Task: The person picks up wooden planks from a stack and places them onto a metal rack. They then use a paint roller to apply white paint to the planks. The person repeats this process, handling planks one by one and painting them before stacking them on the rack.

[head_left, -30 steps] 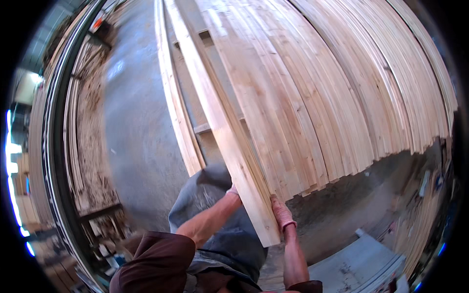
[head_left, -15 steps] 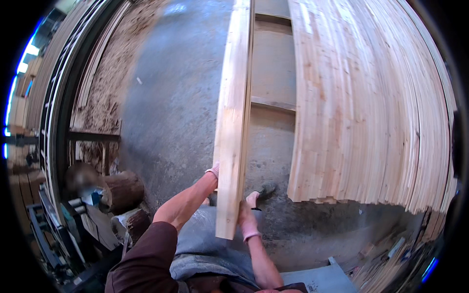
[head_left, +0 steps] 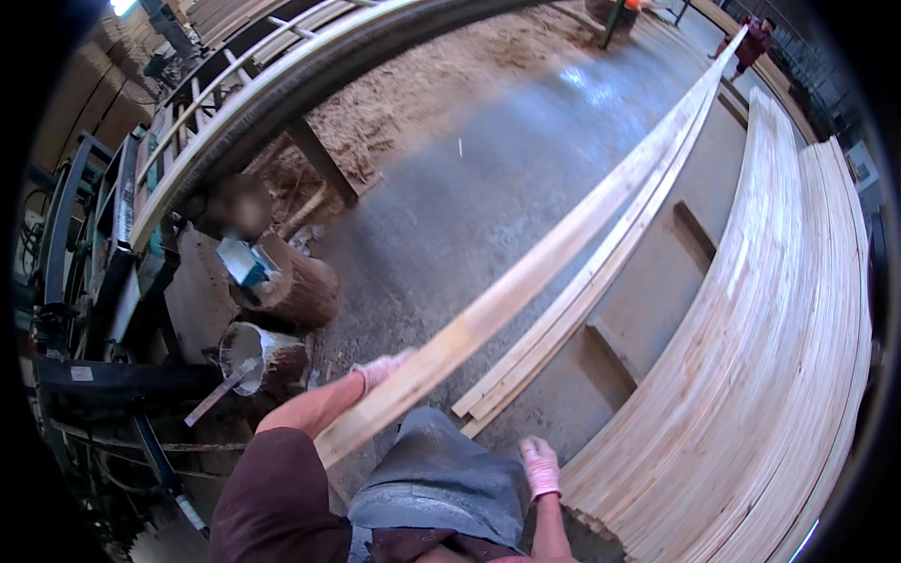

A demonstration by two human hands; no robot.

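A long, pale wooden board (head_left: 497,305) slants from my lap toward the far upper right. My left hand (head_left: 383,369), in a pink-and-white work glove, grips its left edge close to the near end. My fingers are partly hidden under the board. My right hand (head_left: 539,466), gloved the same way, is off the board with loosely bent fingers and nothing in it. It hangs between my grey apron (head_left: 441,479) and a wide layer of boards (head_left: 723,366). A few narrow boards (head_left: 563,324) lie just right of the held one, their near ends beyond my apron.
Another person (head_left: 751,47) stands at the board's far end. Crossbars (head_left: 612,357) span the gap beside the board layer. On my left are a dark metal frame (head_left: 122,375), a log (head_left: 305,286) and a hollow log (head_left: 249,357). Sawdust (head_left: 404,84) covers the ground behind the rail.
My right hand has let go of the boards and moved right. My left hand has shifted one board leftward, apart from the narrow boards. The view has turned, bringing the other person in.
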